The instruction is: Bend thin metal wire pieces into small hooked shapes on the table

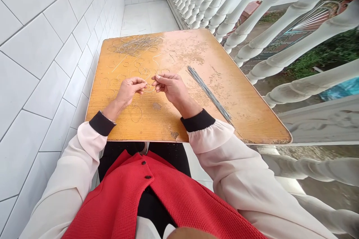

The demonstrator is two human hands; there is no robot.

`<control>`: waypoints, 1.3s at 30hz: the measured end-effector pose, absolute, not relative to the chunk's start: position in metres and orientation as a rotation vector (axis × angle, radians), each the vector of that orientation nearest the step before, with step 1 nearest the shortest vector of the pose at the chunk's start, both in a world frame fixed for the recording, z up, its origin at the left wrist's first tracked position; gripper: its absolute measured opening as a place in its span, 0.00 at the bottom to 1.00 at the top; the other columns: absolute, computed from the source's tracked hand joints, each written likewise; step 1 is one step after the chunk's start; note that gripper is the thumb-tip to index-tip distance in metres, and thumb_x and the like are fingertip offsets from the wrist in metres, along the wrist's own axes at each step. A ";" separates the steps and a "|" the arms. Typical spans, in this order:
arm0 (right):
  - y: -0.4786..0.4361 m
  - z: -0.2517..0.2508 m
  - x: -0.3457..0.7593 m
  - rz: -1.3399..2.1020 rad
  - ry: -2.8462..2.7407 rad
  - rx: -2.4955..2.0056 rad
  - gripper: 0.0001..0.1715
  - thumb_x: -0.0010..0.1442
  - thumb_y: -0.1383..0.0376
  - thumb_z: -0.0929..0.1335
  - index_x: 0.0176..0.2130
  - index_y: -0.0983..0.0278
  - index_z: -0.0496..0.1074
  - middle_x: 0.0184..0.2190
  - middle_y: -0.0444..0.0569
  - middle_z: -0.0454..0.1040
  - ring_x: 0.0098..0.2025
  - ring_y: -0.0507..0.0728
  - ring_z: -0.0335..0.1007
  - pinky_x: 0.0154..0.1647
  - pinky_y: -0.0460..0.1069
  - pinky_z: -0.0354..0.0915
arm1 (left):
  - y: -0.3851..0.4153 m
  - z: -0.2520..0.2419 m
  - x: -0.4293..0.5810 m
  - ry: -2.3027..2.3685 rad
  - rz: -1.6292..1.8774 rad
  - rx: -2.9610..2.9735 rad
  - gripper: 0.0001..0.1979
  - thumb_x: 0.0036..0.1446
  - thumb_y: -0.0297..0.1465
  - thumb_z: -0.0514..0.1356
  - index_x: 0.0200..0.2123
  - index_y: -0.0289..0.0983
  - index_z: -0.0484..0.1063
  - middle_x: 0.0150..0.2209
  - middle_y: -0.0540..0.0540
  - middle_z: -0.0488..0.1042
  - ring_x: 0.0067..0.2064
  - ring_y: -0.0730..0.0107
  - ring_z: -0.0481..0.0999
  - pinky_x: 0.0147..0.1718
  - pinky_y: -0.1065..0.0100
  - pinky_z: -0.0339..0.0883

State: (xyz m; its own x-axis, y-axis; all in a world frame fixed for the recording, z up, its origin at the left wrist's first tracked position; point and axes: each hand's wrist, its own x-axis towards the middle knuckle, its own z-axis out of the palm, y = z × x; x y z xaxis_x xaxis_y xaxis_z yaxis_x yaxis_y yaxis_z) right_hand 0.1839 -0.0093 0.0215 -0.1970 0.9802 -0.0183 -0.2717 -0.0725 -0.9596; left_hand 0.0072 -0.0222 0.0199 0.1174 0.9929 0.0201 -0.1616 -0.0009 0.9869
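Observation:
Close together above the middle of the table, my two hands pinch a thin, pale wire (149, 85) between thumb and fingers. My left hand (129, 90) is closed, its thumb and forefinger meeting near the wire's bend. A short gap to the right, my right hand (171, 86) grips the wire the same way, the other fingers curled. Part of the wire is hidden by the fingertips. Beyond the hands, several thin curved marks or wire pieces lie on the wood, too fine to tell apart.
A tangled pile of thin wires (138, 44) lies at the table's far left. To the right of my right hand rests a bundle of straight grey wires (209, 93). The worn wooden table (252, 127) stands between a white tiled wall (45, 63) and a white balustrade (280, 59).

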 end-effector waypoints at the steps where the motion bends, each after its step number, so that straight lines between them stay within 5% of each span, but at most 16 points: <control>1: -0.009 0.021 0.184 1.517 -1.110 -0.933 0.08 0.59 0.69 0.75 0.27 0.65 0.79 0.24 0.45 0.78 0.21 0.46 0.68 0.24 0.41 0.66 | -0.022 0.020 0.007 0.999 1.214 1.134 0.08 0.56 0.18 0.64 0.26 0.33 0.75 0.24 0.53 0.76 0.23 0.83 0.70 0.26 0.76 0.64; 20: -0.008 0.016 0.181 1.563 -1.232 -1.060 0.12 0.54 0.67 0.79 0.23 0.66 0.78 0.22 0.48 0.78 0.22 0.48 0.70 0.24 0.42 0.68 | -0.019 0.024 0.006 1.089 1.202 1.030 0.11 0.64 0.20 0.59 0.28 0.34 0.69 0.25 0.55 0.70 0.25 0.85 0.68 0.30 0.78 0.66; 27: -0.001 0.013 0.186 1.458 -1.241 -1.126 0.15 0.55 0.66 0.80 0.22 0.66 0.76 0.20 0.47 0.77 0.19 0.47 0.69 0.20 0.41 0.67 | -0.018 0.018 0.001 1.153 1.121 1.044 0.13 0.67 0.41 0.62 0.38 0.35 0.72 0.30 0.50 0.77 0.26 0.82 0.72 0.28 0.76 0.67; 32: 0.008 0.007 0.187 1.447 -1.391 -1.182 0.16 0.56 0.68 0.79 0.21 0.66 0.76 0.18 0.48 0.76 0.18 0.48 0.68 0.20 0.42 0.66 | -0.017 0.011 0.001 1.119 1.005 1.120 0.03 0.62 0.26 0.65 0.37 0.34 0.73 0.30 0.51 0.79 0.26 0.83 0.74 0.28 0.77 0.66; 39: 0.004 0.010 0.186 1.371 -1.312 -1.129 0.07 0.59 0.68 0.77 0.29 0.65 0.80 0.26 0.47 0.80 0.25 0.48 0.72 0.28 0.42 0.67 | -0.019 0.014 0.006 1.188 1.056 1.112 0.09 0.57 0.16 0.64 0.29 0.32 0.72 0.23 0.53 0.76 0.24 0.84 0.74 0.29 0.77 0.67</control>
State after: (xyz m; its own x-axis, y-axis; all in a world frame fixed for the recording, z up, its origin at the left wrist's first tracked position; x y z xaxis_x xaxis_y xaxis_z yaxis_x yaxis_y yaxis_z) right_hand 0.1863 0.0038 0.0102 -0.1778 0.9836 -0.0288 -0.0139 -0.0318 -0.9994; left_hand 0.0063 -0.0188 0.0142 0.0866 0.9854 -0.1464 -0.0302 0.1495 0.9883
